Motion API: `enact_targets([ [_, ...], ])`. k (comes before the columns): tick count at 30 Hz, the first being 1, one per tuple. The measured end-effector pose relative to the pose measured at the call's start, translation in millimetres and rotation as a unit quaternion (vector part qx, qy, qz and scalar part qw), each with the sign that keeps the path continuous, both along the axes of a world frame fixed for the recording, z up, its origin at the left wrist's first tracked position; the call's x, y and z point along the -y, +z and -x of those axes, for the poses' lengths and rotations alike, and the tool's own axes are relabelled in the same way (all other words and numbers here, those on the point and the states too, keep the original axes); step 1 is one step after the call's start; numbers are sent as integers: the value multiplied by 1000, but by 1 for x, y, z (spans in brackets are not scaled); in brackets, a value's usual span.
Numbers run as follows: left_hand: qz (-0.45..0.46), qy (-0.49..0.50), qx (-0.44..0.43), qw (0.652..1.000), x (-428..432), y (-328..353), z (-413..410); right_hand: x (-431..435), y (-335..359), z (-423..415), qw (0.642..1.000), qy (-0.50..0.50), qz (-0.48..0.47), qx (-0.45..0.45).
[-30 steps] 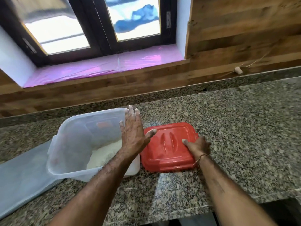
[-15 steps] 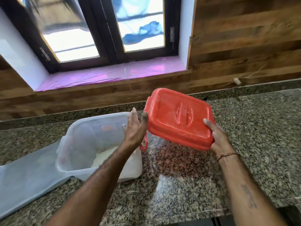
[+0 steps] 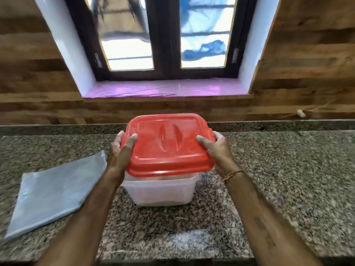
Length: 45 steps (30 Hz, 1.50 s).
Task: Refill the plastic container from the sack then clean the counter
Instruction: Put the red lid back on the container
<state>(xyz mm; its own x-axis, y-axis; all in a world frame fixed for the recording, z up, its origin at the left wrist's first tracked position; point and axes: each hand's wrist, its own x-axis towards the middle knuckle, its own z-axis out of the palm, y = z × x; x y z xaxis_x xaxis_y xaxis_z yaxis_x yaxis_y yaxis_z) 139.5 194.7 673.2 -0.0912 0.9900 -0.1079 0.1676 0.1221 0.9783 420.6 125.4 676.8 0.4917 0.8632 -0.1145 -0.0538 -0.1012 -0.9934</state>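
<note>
From the head camera, both hands hold a red lid (image 3: pixel 169 144) over the plastic container (image 3: pixel 159 191), which stands on the granite counter (image 3: pixel 288 179) near the middle of the scene, a little way back from the near edge. The left hand (image 3: pixel 121 150) grips the lid's left end, thumb lying on top and fingers curled round the rim underneath. The right hand (image 3: pixel 217 150) clamps the right end the same way, thumb on the top face and fingers wrapped below the edge. A thin thread bracelet (image 3: pixel 232 174) circles the right wrist. The lid covers the container's opening and is tilted, with its far side higher than its near side. Its near rim sits just above the container's near wall, and I cannot tell whether any part is pressed home. The container is translucent, and its contents are too hazy to make out through the wall. To the left, apart from the container, the sack (image 3: pixel 51 194) lies flat on the counter as a grey plastic sheet, one corner pointing towards the left forearm. Beyond the counter rises a wooden wall (image 3: pixel 307 54), with a dark-framed window (image 3: pixel 165 35) set in a white recess above a sill covered in pink film (image 3: pixel 163 89). On the far right a small pale plug (image 3: pixel 300 113) sits against the wood.
</note>
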Motion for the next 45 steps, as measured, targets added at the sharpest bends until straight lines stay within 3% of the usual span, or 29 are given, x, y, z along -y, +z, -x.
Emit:
enact_targets([
  [4,45,-3,-20,999,-10,-32,34,5,-8,31,999,14,15,43],
  [8,60,-21,-35,997,0,-20,35,3,-19,48,990,1,64,122],
  [16,76,-84,-59,992,-15,-20,39,-10,-19,58,932,22,154,328],
  [27,64,-78,-16,995,-22,-11,32,-11,-20,59,947,-3,132,292],
  [37,2,-87,-52,995,-28,-18,30,-1,-35,54,965,-6,122,233],
  [45,41,-92,-56,993,-33,-28,30,-3,-41,54,960,1,135,246],
])
